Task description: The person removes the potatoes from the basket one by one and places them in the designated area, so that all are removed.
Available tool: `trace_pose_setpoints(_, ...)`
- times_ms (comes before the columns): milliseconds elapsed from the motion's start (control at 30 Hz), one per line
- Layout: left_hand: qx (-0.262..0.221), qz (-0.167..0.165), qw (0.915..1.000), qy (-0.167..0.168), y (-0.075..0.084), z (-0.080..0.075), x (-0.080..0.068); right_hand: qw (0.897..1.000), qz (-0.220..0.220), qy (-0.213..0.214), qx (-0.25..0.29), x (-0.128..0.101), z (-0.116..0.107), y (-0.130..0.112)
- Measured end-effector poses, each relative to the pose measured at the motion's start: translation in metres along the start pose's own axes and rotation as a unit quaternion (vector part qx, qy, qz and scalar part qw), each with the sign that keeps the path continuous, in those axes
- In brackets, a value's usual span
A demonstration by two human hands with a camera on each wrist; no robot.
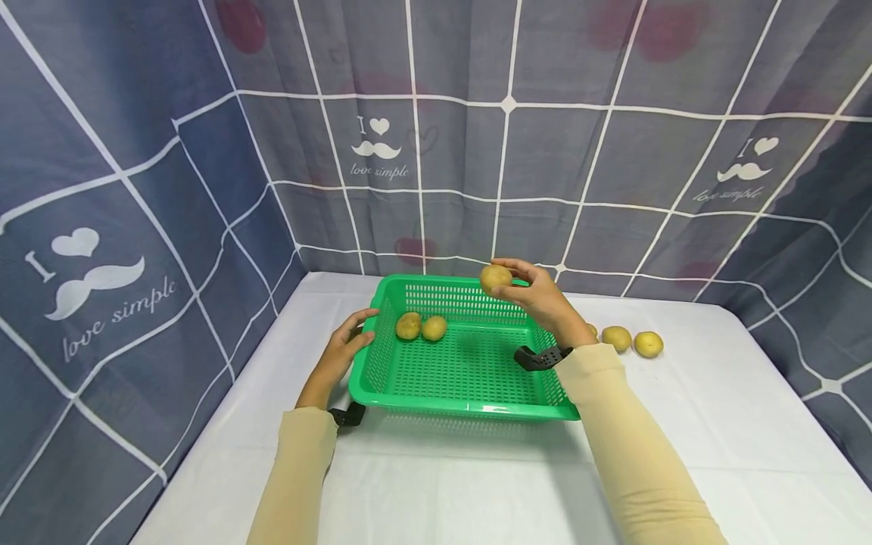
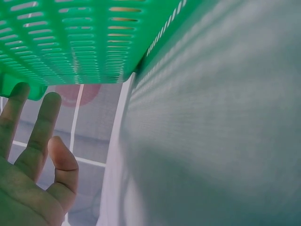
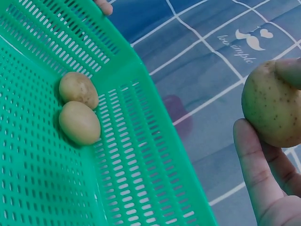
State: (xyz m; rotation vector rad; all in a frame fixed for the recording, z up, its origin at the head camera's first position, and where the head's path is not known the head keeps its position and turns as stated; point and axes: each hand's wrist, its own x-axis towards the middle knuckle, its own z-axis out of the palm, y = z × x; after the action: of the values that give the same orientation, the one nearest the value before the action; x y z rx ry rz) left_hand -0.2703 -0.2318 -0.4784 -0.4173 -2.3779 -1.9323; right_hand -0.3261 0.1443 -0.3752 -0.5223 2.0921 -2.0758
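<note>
Fingertips of my left hand (image 1: 341, 350) rest on the left rim of a green plastic basket (image 1: 470, 409). In the left wrist view its fingers (image 2: 41, 123) reach outward, relaxed, beside the slotted basket wall. My right hand (image 1: 543, 299) holds a potato (image 1: 495, 280) above the basket's far right part, pinched between thumb and fingers. The right wrist view shows this brown-speckled potato (image 3: 270, 106) partly cut off by the frame edge. Inside the basket, two potatoes lie together at the left: a darker one (image 1: 409, 325) and a smoother one (image 1: 434, 328).
Right of the basket, two potatoes (image 1: 616, 338) (image 1: 649, 344) lie on the white tablecloth (image 1: 722, 424), with part of another behind my right wrist. A grey-blue curtain (image 1: 456, 151) with white lines hangs behind and to the left.
</note>
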Motion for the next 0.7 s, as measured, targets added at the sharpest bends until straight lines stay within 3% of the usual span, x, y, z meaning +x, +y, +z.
trace_pose_setpoints(500, 0.004, 0.001, 1.0, 0.004, -0.001, 0.002, -0.001, 0.999, -0.018, 0.021, 0.018, -0.021, -0.019, -0.009)
trace_pose_setpoints(700, 0.005, 0.005, 0.9999, 0.012, 0.002, 0.003, -0.002, 0.999, -0.024, 0.032, -0.017, -0.03, -0.029, -0.01)
